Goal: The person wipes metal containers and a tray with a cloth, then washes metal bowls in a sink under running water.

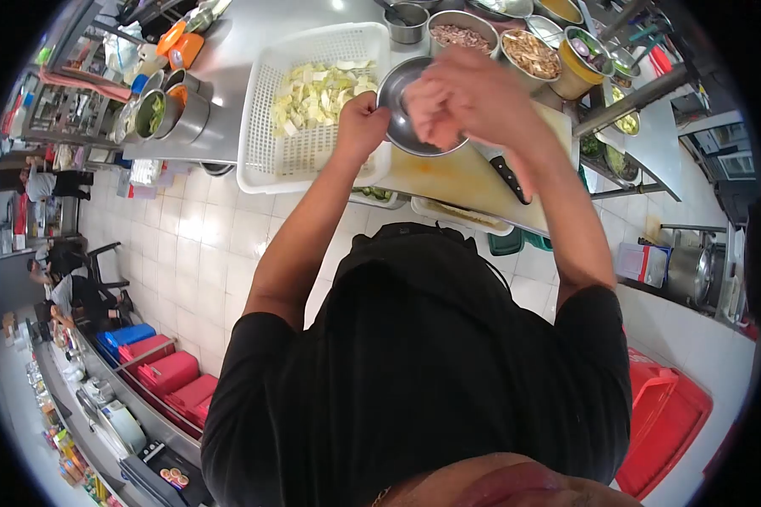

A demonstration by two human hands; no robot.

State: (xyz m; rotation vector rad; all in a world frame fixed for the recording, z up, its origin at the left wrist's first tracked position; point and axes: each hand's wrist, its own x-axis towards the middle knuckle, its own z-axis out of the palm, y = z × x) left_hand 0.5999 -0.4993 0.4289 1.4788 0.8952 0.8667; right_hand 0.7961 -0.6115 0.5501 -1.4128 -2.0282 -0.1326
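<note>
A round metal bowl is tilted over the yellowish cutting board, its rim pinched by my left hand. My right hand is over the bowl's right side, blurred by motion; its fingers are smeared, so whether it holds anything cannot be made out. Left of the bowl, a white perforated basket holds cut pale-green cabbage. A knife with a black handle lies on the board beneath my right forearm.
Metal bowls of chopped pink food and brown slices line the back. Steel pots stand left. A metal post rises at right. Two people are far left.
</note>
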